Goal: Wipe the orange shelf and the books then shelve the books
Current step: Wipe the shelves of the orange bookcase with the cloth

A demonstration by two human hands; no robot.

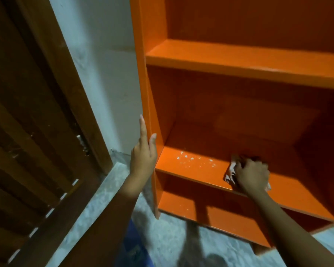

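Orange shelf [239, 60] board under cloth [230, 173] in right hand [252, 175]

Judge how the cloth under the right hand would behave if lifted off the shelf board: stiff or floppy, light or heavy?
Probably floppy: the cloth bunches in crumpled folds under the right hand. Likely light, since one hand's grip gathers most of it. It should slide easily on the glossy orange shelf.
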